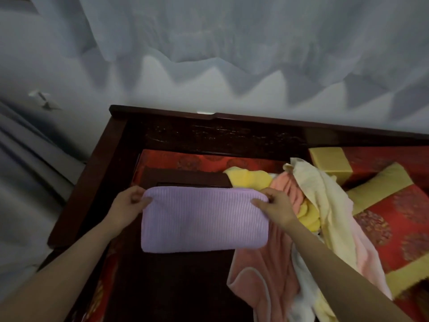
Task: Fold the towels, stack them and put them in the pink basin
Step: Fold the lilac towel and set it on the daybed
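A lilac ribbed towel [204, 219] lies folded into a wide rectangle on a dark wooden surface [171, 282]. My left hand [128, 204] pinches its far left corner, thumb on top. At the far right corner, my right hand [275, 206] pinches the towel the same way. To the right lies a loose heap of towels: a yellow one [248, 178], a salmon pink one [262, 275], and a cream one [325, 205]. No pink basin is in view.
A dark wooden frame [209, 133] runs along the back and left. Red patterned cushions with yellow trim [392, 214] and a yellow block [329, 162] sit at the right. A pale curtain [232, 54] hangs behind.
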Demonstrator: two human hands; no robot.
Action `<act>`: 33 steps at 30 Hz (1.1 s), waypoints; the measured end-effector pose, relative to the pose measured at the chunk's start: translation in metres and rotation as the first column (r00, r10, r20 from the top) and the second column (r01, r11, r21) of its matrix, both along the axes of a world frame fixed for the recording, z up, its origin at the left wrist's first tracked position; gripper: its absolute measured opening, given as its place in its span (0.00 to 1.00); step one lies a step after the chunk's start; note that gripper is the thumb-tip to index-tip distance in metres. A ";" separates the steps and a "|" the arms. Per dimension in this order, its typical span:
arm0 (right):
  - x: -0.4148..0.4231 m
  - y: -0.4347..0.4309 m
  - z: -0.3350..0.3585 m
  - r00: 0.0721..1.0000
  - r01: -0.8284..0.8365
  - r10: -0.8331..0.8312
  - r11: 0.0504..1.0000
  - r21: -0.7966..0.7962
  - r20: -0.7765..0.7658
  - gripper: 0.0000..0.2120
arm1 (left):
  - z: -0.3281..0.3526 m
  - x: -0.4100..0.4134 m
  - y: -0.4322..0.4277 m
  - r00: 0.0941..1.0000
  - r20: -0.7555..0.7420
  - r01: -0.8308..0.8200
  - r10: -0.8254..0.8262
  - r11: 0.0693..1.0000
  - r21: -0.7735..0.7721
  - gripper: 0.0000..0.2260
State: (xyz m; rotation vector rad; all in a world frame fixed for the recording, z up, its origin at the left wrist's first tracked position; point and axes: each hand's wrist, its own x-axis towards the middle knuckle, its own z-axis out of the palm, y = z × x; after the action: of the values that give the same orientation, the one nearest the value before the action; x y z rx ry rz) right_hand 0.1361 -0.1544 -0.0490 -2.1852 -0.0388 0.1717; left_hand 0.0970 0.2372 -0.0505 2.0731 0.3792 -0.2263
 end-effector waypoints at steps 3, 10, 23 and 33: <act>0.027 0.016 -0.019 0.997 0.054 -0.061 0.992 -0.114 -0.052 0.07 | -0.030 0.023 -0.002 0.993 -0.098 -0.064 0.068 0.997 0.036 0.09; -0.006 0.023 -0.053 0.930 -0.318 0.366 0.818 -0.479 0.009 0.36 | -0.085 -0.019 -0.027 0.835 0.067 0.422 -0.546 0.713 0.559 0.38; -0.006 0.099 -0.074 0.876 -0.427 0.478 0.708 -0.562 -0.063 0.31 | -0.078 0.022 0.030 0.698 -0.232 0.630 -0.678 0.426 0.650 0.38; -0.044 -0.042 -0.025 0.978 0.099 -0.005 0.891 -0.443 0.207 0.22 | -0.048 -0.014 -0.135 0.707 0.166 0.589 -0.687 0.702 0.400 0.31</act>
State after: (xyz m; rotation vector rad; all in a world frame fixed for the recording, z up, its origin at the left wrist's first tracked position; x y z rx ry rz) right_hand 0.0921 -0.1964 -0.0741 -2.6617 -0.0579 -0.0833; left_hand 0.0830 0.1021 -0.0990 2.4539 -0.5765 -0.2665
